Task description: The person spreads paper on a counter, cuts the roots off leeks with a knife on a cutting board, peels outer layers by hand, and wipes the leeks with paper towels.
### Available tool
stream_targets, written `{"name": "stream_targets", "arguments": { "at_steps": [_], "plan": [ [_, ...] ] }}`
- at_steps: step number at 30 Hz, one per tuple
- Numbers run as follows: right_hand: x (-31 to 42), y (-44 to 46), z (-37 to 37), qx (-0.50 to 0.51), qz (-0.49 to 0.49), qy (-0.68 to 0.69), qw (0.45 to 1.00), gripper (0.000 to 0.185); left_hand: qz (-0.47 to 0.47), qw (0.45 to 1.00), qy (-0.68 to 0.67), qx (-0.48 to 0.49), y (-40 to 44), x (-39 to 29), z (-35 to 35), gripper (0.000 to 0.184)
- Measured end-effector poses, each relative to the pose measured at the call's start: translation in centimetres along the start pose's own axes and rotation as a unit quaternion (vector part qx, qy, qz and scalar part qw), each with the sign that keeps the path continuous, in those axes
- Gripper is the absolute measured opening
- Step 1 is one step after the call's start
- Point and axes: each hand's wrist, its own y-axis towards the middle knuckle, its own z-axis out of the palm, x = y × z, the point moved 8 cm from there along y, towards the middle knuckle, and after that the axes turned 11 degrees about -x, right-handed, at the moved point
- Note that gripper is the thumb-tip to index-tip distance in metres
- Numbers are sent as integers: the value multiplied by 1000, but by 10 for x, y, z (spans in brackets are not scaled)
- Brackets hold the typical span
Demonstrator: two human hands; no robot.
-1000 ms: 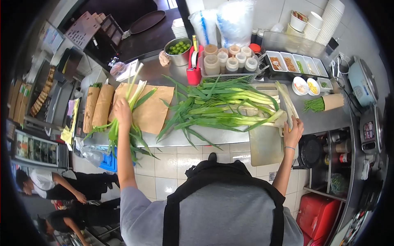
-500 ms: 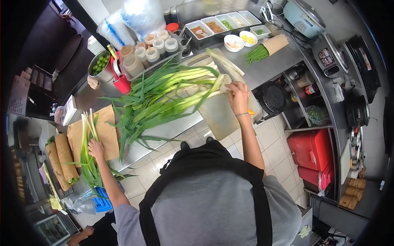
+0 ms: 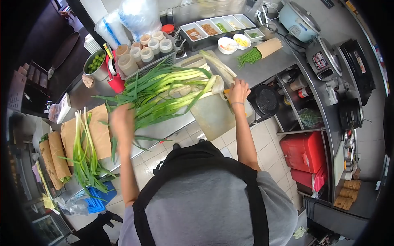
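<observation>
A large heap of leeks (image 3: 176, 82) lies across the counter, white ends to the right. My left hand (image 3: 123, 121), smeared by motion, is over the leaf ends; its fingers are unclear. At the right edge of the cutting board (image 3: 211, 117), my right hand (image 3: 239, 92) has its fingers curled around a small orange-handled tool (image 3: 225, 94), mostly hidden. A loose pale stalk (image 3: 219, 65) lies just beyond that hand. A smaller bunch of leeks (image 3: 84, 143) rests on brown paper (image 3: 100, 119) at the left, apart from my left hand.
Sauce bottles (image 3: 145, 53) stand in a basket behind the heap. White bowls (image 3: 227, 45), trays of toppings (image 3: 208, 28) and paper-wrapped chives (image 3: 254, 54) sit farther back. A black pan (image 3: 264, 100) is at the right, paper-wrapped bundles (image 3: 55, 158) at the left.
My left hand has let go of the smaller leek bunch and moved right to the heap. My right hand has shifted slightly down, and the orange piece now shows at its fingers.
</observation>
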Motion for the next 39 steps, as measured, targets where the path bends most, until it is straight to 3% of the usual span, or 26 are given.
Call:
{"name": "stream_targets", "arguments": {
  "at_steps": [3, 5, 7, 10, 13, 16, 17, 21, 23, 28, 39],
  "plan": [
    [-18, -4, 33, 239, 56, -46, 968, 34, 88, 989, -104, 65, -22, -92, 84, 19],
    [-22, -9, 32, 230, 71, -45, 970, 38, 54, 981, -142, 121, -33, -121, 125, 23],
    [-29, -18, 38, 234, 92, -44, 967, 49, 64, 984, -93, 139, -42, -131, 154, 26],
    [-31, -18, 41, 244, 97, 8, 965, 51, 69, 984, -67, 151, -53, -126, 178, 29],
    [-23, -12, 19, 233, 97, 37, 967, 50, 49, 980, -111, 158, -52, -125, 168, 30],
    [-45, -9, 12, 140, 103, 135, 976, 47, -5, 966, -162, 203, -61, -119, 162, 28],
    [-52, -12, 6, 150, 113, 174, 967, 43, -27, 958, -175, 226, -68, -116, 162, 27],
    [-41, -32, -68, 184, 148, 308, 922, 25, 39, 963, -167, 208, -81, -127, 163, 23],
    [-46, -59, -83, 282, 152, 339, 884, 25, 64, 966, -162, 189, -80, -132, 164, 21],
    [-65, -113, -94, 393, 122, 269, 871, 26, 122, 965, -122, 196, -93, -134, 172, 18],
    [-71, -115, -62, 479, 170, 221, 832, 31, 147, 962, -102, 205, -93, -135, 177, 13]
  ]
}}
